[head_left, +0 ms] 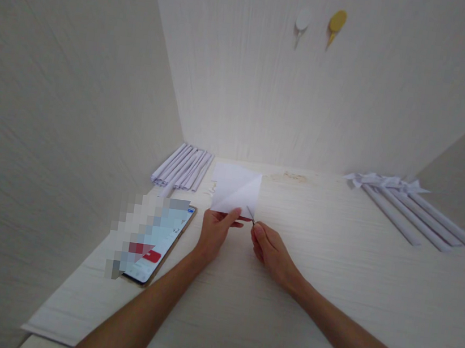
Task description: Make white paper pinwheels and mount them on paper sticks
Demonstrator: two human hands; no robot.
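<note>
A phone (168,244) lies on the table (326,306) at 8 o'clock from the white sheet (237,189), its screen partly pixelated. At 5 o'clock, the right hand (267,250) pinches a thin pointed tool (250,214) in its grip, the tip over the sheet's near edge. At 7 o'clock, the left hand's (214,231) grip pinches that edge, thumb above. A diagonal line crosses the sheet. Farther off, paper tubes (182,167) lie at 9 o'clock; longer tubes (449,223), with folded paper (385,183) at their far ends, lie at 3 o'clock. On the back wall (236,83), a white hook (303,19) and a yellow hook (337,21) sit near 1 o'clock.
</note>
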